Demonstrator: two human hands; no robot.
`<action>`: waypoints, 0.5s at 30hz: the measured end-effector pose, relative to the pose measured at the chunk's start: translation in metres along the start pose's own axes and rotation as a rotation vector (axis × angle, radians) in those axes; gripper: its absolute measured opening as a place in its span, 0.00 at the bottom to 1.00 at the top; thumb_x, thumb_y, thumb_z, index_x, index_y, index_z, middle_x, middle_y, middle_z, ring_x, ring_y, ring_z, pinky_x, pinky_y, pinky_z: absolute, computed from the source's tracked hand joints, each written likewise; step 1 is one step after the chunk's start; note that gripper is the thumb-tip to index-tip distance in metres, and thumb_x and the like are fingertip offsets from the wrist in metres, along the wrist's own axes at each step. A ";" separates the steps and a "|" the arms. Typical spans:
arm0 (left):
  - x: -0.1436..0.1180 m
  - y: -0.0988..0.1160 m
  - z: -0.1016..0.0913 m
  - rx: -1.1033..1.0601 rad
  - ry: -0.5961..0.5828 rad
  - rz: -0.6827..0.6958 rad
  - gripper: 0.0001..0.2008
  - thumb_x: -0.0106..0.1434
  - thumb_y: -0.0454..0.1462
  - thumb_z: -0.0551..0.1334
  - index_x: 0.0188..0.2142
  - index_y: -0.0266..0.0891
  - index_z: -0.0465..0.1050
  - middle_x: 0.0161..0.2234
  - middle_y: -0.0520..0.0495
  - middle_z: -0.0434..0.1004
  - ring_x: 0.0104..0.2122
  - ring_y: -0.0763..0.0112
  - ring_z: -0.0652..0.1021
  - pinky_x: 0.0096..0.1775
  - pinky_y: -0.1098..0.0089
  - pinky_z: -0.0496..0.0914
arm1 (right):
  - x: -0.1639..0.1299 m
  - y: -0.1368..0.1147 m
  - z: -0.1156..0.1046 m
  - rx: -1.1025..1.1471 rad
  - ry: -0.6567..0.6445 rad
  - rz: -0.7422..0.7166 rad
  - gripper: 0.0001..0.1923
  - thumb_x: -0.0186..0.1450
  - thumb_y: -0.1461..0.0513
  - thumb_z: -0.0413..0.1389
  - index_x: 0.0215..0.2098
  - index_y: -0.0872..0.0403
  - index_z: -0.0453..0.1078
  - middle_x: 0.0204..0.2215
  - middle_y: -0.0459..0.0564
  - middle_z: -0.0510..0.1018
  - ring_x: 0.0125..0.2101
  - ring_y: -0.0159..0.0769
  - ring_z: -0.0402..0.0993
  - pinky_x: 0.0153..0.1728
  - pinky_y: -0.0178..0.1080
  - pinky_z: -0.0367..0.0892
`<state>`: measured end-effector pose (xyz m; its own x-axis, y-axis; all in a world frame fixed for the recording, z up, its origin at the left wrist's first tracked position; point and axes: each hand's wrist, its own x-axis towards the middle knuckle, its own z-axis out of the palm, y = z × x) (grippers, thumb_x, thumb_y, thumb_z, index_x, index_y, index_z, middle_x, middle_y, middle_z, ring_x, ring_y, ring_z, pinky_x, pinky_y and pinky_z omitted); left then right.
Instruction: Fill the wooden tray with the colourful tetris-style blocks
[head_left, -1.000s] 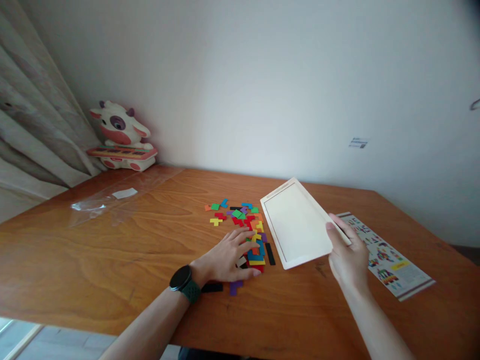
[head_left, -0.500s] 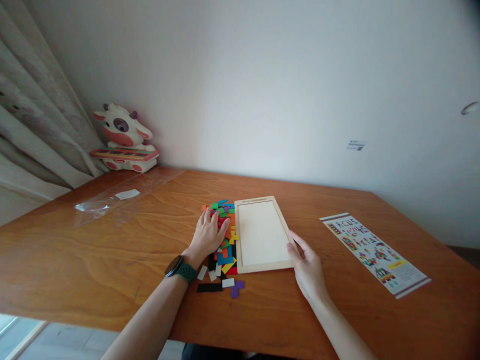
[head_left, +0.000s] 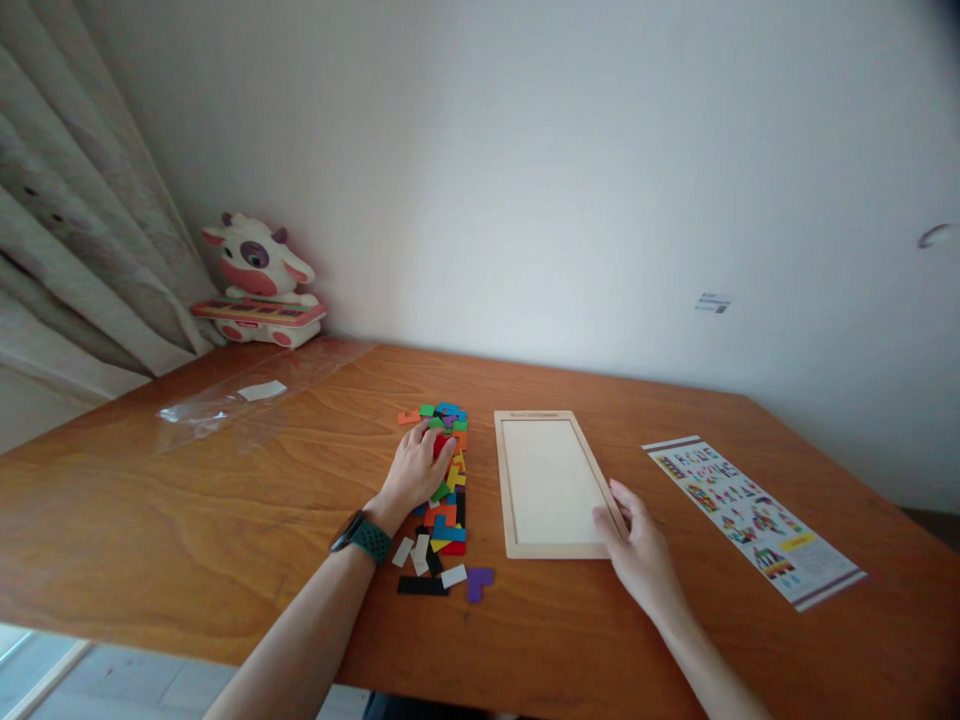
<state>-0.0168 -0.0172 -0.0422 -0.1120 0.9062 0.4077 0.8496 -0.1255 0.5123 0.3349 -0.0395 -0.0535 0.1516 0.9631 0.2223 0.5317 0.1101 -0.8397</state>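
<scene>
My left hand (head_left: 418, 466), with a dark watch on its wrist, lies palm down over the left side of a heap of colourful puzzle pieces (head_left: 454, 478). Its thumb is apart from the fingers, and the palm hides part of the heap. To the right is a shallow wooden puzzle tray (head_left: 501, 500), its inside bare. My right hand (head_left: 637, 535) pinches the tray's lower right edge, thumb on top. Near the heap's front lie a purple piece (head_left: 478, 583), a long black piece (head_left: 422, 586) and several white pieces.
A printed pattern sheet (head_left: 750, 515) lies to the right on the wooden table (head_left: 315, 520). At the back left are a cow-shaped toy keyboard (head_left: 259, 285) and a clear plastic bag (head_left: 202, 410) with a white slip.
My right hand has shifted the tray to the right, leaving a strip of table between it and the pieces. My left hand stays on the heap, whose right side is now straighter.
</scene>
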 end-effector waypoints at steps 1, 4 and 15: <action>0.000 -0.001 0.001 0.004 0.004 -0.003 0.20 0.71 0.48 0.53 0.51 0.38 0.72 0.58 0.35 0.70 0.61 0.51 0.69 0.62 0.50 0.62 | 0.000 0.001 -0.001 -0.065 0.005 -0.020 0.35 0.61 0.45 0.54 0.59 0.58 0.66 0.56 0.64 0.75 0.55 0.54 0.73 0.58 0.56 0.65; 0.000 -0.002 0.001 0.019 -0.001 -0.008 0.20 0.70 0.48 0.54 0.50 0.38 0.73 0.58 0.35 0.70 0.60 0.51 0.69 0.62 0.50 0.62 | -0.006 0.000 0.000 -0.291 0.012 -0.066 0.33 0.63 0.47 0.49 0.59 0.58 0.66 0.56 0.65 0.74 0.55 0.59 0.71 0.54 0.62 0.65; 0.003 -0.002 -0.003 0.071 -0.049 -0.023 0.21 0.69 0.49 0.54 0.52 0.38 0.72 0.57 0.34 0.72 0.60 0.48 0.70 0.61 0.47 0.63 | -0.029 -0.054 0.006 -0.184 0.083 -0.298 0.21 0.69 0.52 0.49 0.55 0.53 0.69 0.53 0.62 0.74 0.54 0.57 0.69 0.53 0.62 0.65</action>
<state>-0.0202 -0.0158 -0.0400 -0.1077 0.9274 0.3582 0.8816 -0.0775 0.4656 0.2966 -0.0719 -0.0172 0.0298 0.8713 0.4898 0.7029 0.3301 -0.6300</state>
